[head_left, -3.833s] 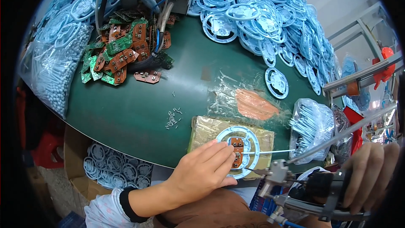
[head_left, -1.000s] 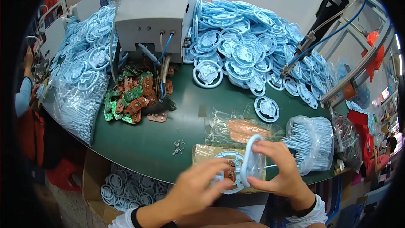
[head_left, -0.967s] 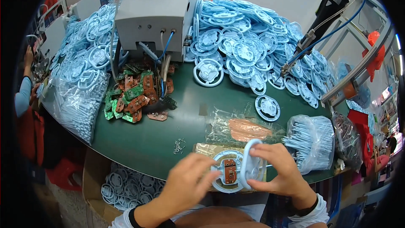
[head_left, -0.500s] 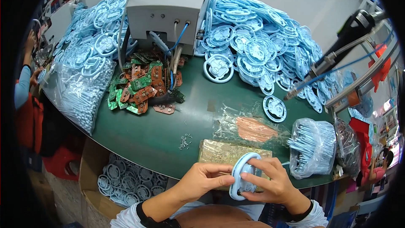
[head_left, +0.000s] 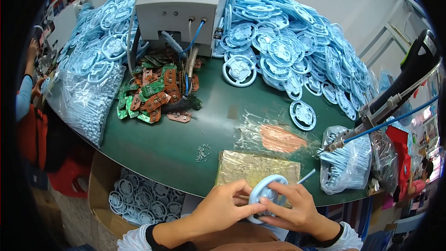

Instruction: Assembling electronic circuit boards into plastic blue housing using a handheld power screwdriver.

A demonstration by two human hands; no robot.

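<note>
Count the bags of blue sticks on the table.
2: a left bag and a right bag, at opposite sides of the green table; others may be hidden.

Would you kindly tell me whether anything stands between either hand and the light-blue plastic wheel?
Nothing visible does: the left hand and the right hand both hold the light-blue plastic wheel with bare fingers. The gold-coloured block lies beyond the wheel, not in between.
</note>
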